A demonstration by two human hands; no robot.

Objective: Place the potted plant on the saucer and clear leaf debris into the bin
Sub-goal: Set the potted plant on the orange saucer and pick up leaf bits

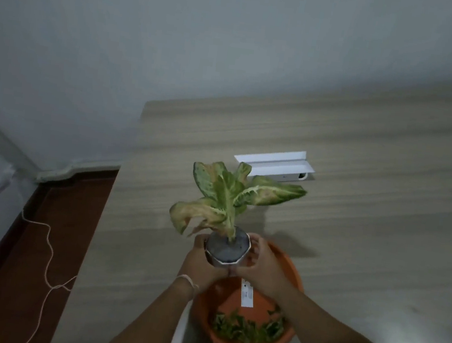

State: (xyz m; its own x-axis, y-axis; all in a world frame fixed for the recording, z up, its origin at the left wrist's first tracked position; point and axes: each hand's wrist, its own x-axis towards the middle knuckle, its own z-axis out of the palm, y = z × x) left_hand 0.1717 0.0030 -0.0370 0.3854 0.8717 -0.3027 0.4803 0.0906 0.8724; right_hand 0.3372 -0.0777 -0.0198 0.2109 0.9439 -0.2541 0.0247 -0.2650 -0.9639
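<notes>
A potted plant [228,247] with green and yellowed leaves sits in a small white faceted pot. Both hands hold the pot above the far rim of an orange saucer [291,267]. My left hand [201,259] wraps its left side and my right hand [260,264] wraps its right side. Green leaf debris [245,327] lies in the near part of the saucer. A white label strip [247,293] lies in the saucer's middle. The pot's underside is hidden by my hands. No bin is in view.
A light wood-grain table [354,230] carries the saucer. A white open box [277,164] lies behind the plant. At left the table ends over a brown floor [26,260] with a thin white cord [47,257]. A pale wall stands behind.
</notes>
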